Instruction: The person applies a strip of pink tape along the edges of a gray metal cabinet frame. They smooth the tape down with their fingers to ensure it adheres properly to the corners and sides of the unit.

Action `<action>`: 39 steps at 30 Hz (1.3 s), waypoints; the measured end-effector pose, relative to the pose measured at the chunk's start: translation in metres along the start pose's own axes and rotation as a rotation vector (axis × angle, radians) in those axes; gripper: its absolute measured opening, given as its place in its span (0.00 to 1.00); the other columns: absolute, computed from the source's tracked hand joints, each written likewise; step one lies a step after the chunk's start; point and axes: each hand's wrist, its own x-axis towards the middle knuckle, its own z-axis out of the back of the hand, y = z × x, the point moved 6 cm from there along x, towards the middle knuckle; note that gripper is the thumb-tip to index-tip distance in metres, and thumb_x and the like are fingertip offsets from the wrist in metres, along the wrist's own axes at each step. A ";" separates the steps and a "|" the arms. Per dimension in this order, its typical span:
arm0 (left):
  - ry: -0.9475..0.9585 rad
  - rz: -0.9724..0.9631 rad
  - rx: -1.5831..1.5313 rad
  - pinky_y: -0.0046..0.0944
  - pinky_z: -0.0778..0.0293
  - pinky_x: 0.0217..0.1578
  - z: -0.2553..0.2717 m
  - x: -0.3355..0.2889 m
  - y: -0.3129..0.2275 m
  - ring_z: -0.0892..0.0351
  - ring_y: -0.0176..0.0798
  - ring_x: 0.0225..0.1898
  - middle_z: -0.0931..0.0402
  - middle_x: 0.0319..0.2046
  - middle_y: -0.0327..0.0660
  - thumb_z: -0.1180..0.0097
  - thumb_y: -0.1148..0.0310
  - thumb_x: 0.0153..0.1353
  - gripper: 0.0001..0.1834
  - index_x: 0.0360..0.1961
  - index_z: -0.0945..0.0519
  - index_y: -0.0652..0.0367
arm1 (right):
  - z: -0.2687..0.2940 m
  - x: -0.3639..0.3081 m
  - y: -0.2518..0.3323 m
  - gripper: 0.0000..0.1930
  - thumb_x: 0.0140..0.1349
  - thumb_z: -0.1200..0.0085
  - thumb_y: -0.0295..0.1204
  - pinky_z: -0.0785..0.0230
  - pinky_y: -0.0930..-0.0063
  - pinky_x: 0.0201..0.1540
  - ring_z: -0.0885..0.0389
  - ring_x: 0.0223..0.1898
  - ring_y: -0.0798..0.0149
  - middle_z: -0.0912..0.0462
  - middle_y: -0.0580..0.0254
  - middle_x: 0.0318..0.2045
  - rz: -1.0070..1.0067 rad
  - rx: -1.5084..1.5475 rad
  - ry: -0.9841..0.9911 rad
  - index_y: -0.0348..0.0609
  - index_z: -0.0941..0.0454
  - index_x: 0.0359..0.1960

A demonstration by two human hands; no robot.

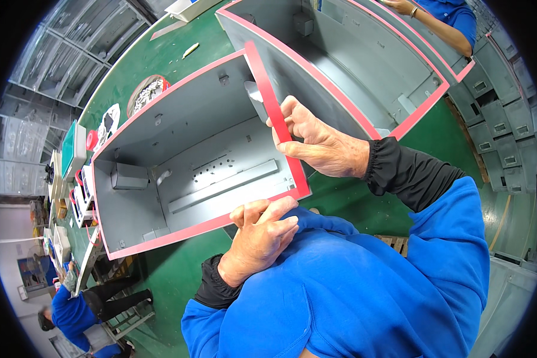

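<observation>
In front of me an open grey metal box [221, 128] sits tilted, its rim lined with a red strip [179, 234]. My right hand [322, 142] is closed at the right side of the rim, thumb and fingers pinching the red edge. By the near rim, close to the right corner, my left hand [258, 238] has its fingers curled together; whatever lies between them is hidden. Inside the box are a small grey bracket box [129, 176], a long raised rail [224, 185] and several small holes.
Beyond it stands another red-rimmed grey box [340, 53]. A co-worker's arm [438, 30] reaches in at the far right. The green table [206, 36] carries a round tub of small parts [149, 92]. Another person [71, 316] works at the lower left; grey cabinets [501, 125] are stacked at right.
</observation>
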 end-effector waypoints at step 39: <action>0.058 -0.007 0.096 0.42 0.50 0.45 -0.008 -0.004 0.000 0.35 0.34 0.47 0.27 0.58 0.25 0.36 0.74 0.47 0.22 0.42 0.30 0.42 | 0.000 0.000 -0.002 0.14 0.65 0.56 0.24 0.41 0.70 0.54 0.36 0.42 0.74 0.38 0.69 0.37 0.024 -0.021 -0.021 0.45 0.39 0.51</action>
